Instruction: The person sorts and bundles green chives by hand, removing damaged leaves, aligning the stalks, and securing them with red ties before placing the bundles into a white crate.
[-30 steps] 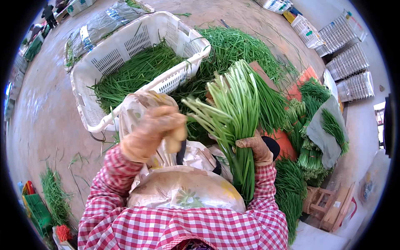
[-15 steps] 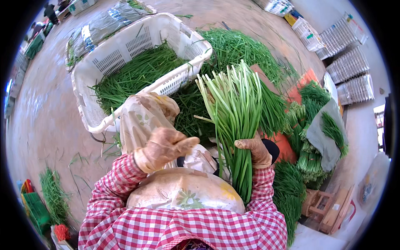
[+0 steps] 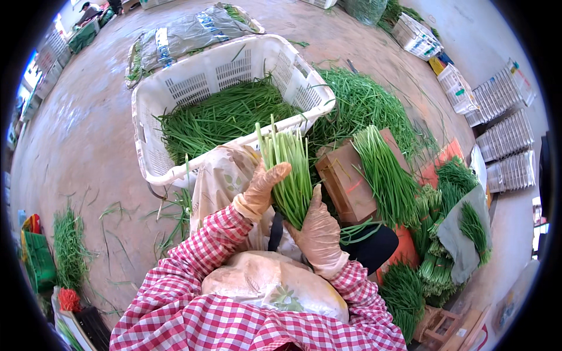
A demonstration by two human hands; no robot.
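Observation:
Both gloved hands grip a bunch of chives (image 3: 293, 187) above my lap, pale cut ends upward. My left hand (image 3: 260, 190) presses its left side, thumb against the stalks, while my right hand (image 3: 321, 237) cups the lower right side. Their far fingers are hidden behind the bunch. Just right of it, a brown cardboard box (image 3: 348, 187) supports another chive bunch (image 3: 383, 175), and a few loose leaves hang by my right knee. Ahead, a white slotted crate (image 3: 139, 140) contains loose green leaves (image 3: 228, 117). A large heap of chives (image 3: 369, 108) lies behind the box.
Tied chive bunches (image 3: 436, 269) lie at the right beside a grey cloth (image 3: 462, 251) and an orange sheet (image 3: 448, 155). Nearby is a small wooden stool (image 3: 436, 327). White crates (image 3: 506, 134) are stacked along the wall. Another covered crate (image 3: 187, 41) stands beyond the open one.
My left hand, earlier apart from the bunch, now grips its side. The right hand and bunch have moved left and lower, uncovering the cardboard box. The whole view has shifted.

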